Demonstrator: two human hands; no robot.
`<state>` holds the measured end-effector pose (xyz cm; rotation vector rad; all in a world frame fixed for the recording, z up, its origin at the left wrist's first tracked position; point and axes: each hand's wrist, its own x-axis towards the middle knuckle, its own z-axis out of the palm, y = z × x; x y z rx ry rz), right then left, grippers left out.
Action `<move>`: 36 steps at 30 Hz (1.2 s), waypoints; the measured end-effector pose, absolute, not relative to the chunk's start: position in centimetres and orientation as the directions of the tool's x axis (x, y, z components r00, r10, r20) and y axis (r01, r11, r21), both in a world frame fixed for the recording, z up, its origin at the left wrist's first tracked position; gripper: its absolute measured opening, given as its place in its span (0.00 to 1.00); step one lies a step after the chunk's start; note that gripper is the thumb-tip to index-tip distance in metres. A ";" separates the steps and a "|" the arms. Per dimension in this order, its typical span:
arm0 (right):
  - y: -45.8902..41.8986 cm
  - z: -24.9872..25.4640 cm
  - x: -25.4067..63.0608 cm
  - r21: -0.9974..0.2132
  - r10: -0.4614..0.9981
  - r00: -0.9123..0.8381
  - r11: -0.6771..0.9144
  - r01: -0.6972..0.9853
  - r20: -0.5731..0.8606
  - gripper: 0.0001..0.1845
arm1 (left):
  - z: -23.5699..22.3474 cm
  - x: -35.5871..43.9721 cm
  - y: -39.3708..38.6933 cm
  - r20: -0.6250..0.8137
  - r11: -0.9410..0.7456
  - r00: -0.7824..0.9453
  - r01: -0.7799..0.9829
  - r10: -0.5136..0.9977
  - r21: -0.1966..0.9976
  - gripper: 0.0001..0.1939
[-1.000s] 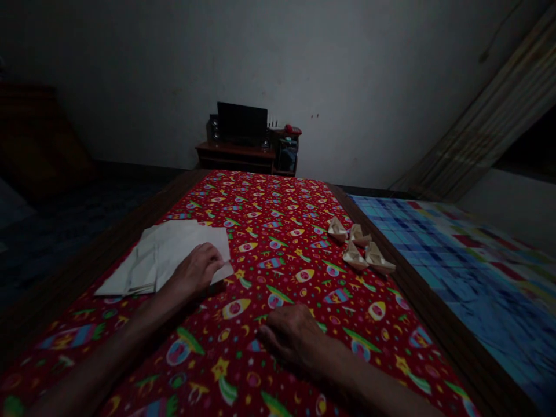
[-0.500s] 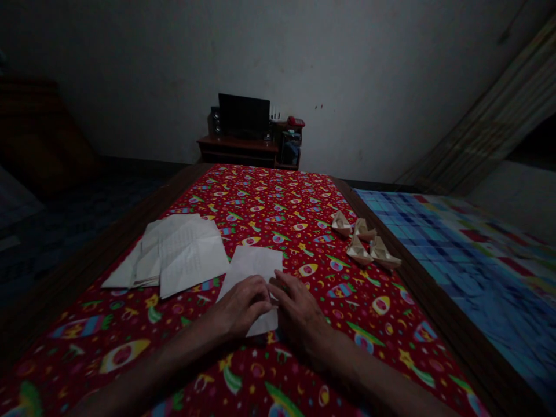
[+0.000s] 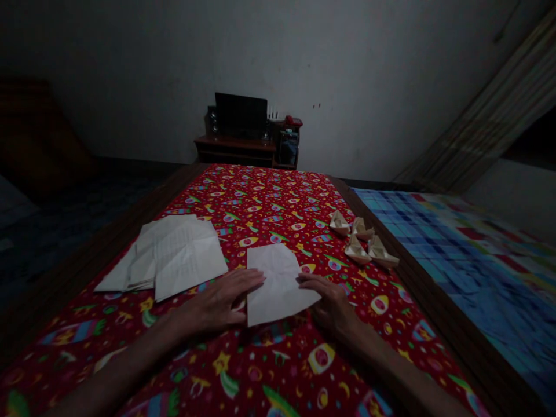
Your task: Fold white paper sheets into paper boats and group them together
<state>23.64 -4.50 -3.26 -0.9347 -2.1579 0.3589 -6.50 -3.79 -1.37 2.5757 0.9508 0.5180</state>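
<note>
A creased white sheet of paper (image 3: pixel 278 284) lies between my two hands near the middle of the red patterned cloth. My left hand (image 3: pixel 228 295) has the sheet's left edge, its fingertips over the top and the thumb low at the border. On the opposite side, my right hand (image 3: pixel 332 304) grips the right edge, with its fingers on top and the thumb hidden. The sheet's lower right corner looks slightly raised. To the left rests a fanned stack of paper sheets (image 3: pixel 186 255), some with faint print. Several folded paper boats (image 3: pixel 358 249) stand together at the right.
The red cloth (image 3: pixel 278 202) with rocket prints covers a long surface with dark wooden edges. A blue checked bedspread (image 3: pixel 403 249) spreads to the right. By the far wall stand a black monitor (image 3: pixel 241 114), speakers and a red telephone (image 3: pixel 293 120) on a low desk.
The sheet has turned and shifted right, with more of its face showing. My hands, close together over it before, have moved apart to its left and right edges.
</note>
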 end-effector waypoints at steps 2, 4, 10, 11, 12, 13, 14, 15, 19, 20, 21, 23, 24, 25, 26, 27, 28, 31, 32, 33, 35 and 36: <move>-4.8 -3.4 23.9 -0.424 0.686 -0.524 0.726 0.541 0.505 0.13 | -2.2 -5.7 -3.8 0.301 -0.738 0.680 0.559 0.669 0.378 0.25; -5.0 -3.3 23.7 -0.297 0.634 -0.554 0.759 0.580 0.540 0.10 | -2.6 -5.0 -3.9 0.358 -0.759 0.670 0.553 0.651 0.344 0.21; -5.5 -2.5 23.3 -0.115 0.504 -0.603 0.817 0.565 0.618 0.11 | -2.1 -5.1 -4.8 0.442 -0.803 0.671 0.491 0.596 0.338 0.21; -5.6 -2.4 23.4 -0.099 0.479 -0.602 0.827 0.553 0.639 0.11 | -2.0 -5.3 -4.9 0.456 -0.794 0.650 0.488 0.608 0.363 0.21; -5.7 -2.3 23.4 -0.086 0.460 -0.595 0.832 0.548 0.659 0.12 | -2.0 -5.4 -5.0 0.470 -0.785 0.629 0.481 0.619 0.391 0.22; -5.8 -2.2 23.5 -0.078 0.452 -0.587 0.831 0.550 0.672 0.13 | -2.1 -5.6 -5.0 0.483 -0.777 0.609 0.471 0.629 0.417 0.22; -5.9 -2.2 23.5 -0.080 0.453 -0.579 0.828 0.555 0.678 0.14 | -2.2 -5.6 -5.1 0.494 -0.774 0.598 0.459 0.632 0.435 0.21; -5.8 -2.2 23.6 -0.088 0.460 -0.579 0.827 0.555 0.673 0.15 | -2.3 -5.6 -5.1 0.498 -0.777 0.598 0.445 0.628 0.446 0.20; -5.3 -2.3 23.5 -0.162 0.490 -0.654 0.853 0.496 0.576 0.13 | -3.1 -5.2 -4.9 0.491 -0.782 0.615 0.407 0.617 0.472 0.19; -5.2 -2.5 23.5 -0.186 0.486 -0.671 0.863 0.469 0.561 0.12 | -3.1 -5.1 -4.8 0.489 -0.777 0.612 0.401 0.621 0.485 0.19; -5.0 -2.6 23.5 -0.217 0.486 -0.678 0.869 0.446 0.552 0.12 | -3.1 -5.1 -4.8 0.493 -0.773 0.605 0.391 0.625 0.499 0.18; -4.9 -2.8 23.6 -0.287 0.497 -0.669 0.867 0.407 0.553 0.14 | -2.8 -5.1 -4.6 0.500 -0.769 0.597 0.370 0.627 0.522 0.18; -4.9 -2.9 23.7 -0.326 0.516 -0.657 0.857 0.400 0.550 0.14 | -2.5 -5.1 -4.6 0.497 -0.764 0.596 0.364 0.631 0.533 0.18; -4.9 -2.9 23.7 -0.359 0.534 -0.647 0.846 0.395 0.545 0.15 | -2.2 -5.1 -4.6 0.492 -0.757 0.594 0.364 0.637 0.542 0.18; -4.9 -2.9 23.8 -0.381 0.546 -0.642 0.837 0.392 0.539 0.15 | -2.0 -5.1 -4.6 0.483 -0.749 0.591 0.369 0.646 0.551 0.18; -5.0 -2.9 23.8 -0.391 0.549 -0.640 0.835 0.388 0.537 0.15 | -1.8 -5.2 -4.6 0.467 -0.736 0.589 0.381 0.660 0.559 0.18; -5.1 -2.8 23.8 -0.392 0.547 -0.637 0.836 0.384 0.543 0.15 | -1.6 -5.2 -4.6 0.448 -0.720 0.584 0.399 0.677 0.568 0.19; -5.4 -2.4 23.7 -0.396 0.547 -0.615 0.837 0.378 0.569 0.14 | -1.1 -5.1 -4.7 0.380 -0.657 0.562 0.446 0.734 0.608 0.17; -5.5 -2.2 23.6 -0.421 0.568 -0.599 0.822 0.383 0.564 0.13 | -0.9 -5.1 -4.8 0.349 -0.631 0.559 0.456 0.752 0.627 0.16; -5.6 -2.1 23.5 -0.457 0.603 -0.577 0.797 0.395 0.552 0.12 | -0.8 -5.1 -4.8 0.315 -0.600 0.552 0.471 0.772 0.646 0.14; -5.5 -1.9 23.0 -0.548 0.710 -0.508 0.702 0.455 0.488 0.11 | -0.3 -5.1 -4.9 0.225 -0.516 0.517 0.532 0.826 0.671 0.12; -5.3 -1.8 22.7 -0.590 0.772 -0.459 0.634 0.500 0.440 0.11 | -0.2 -5.0 -4.9 0.176 -0.467 0.489 0.573 0.854 0.674 0.11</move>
